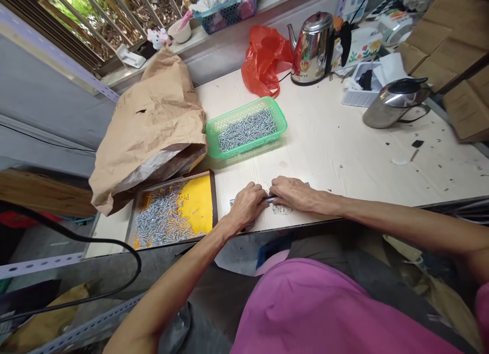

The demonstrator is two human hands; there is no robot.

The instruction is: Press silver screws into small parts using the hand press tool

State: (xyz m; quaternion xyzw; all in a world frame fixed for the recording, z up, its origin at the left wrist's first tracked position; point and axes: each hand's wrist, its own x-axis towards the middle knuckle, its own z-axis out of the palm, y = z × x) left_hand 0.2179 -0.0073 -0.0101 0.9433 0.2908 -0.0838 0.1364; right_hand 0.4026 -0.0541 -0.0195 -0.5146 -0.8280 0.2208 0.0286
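Observation:
Close to the table's front edge, my left hand (pixel 249 203) and my right hand (pixel 293 192) are side by side, a small gap between them. A narrow grey metal bar (pixel 270 198) shows in that gap, and the fingers of both hands are closed on it. Most of the bar is hidden under the hands; a short end pokes out left of my left hand. Left of my hands lies a shallow tray (pixel 214 201) with a yellow bottom and many small shiny metal pins (pixel 160 216). Beyond my hands stands a green plastic basket (pixel 283 120) holding similar small metal pieces (pixel 248 130).
A large brown paper bag (pixel 153 114) leans behind the tray. At the back are a red plastic bag (pixel 263 58) and a steel kettle (pixel 312 51). A steel pitcher (pixel 385 107) and cardboard boxes (pixel 451 33) stand right. A black cable (pixel 95 238) loops at left.

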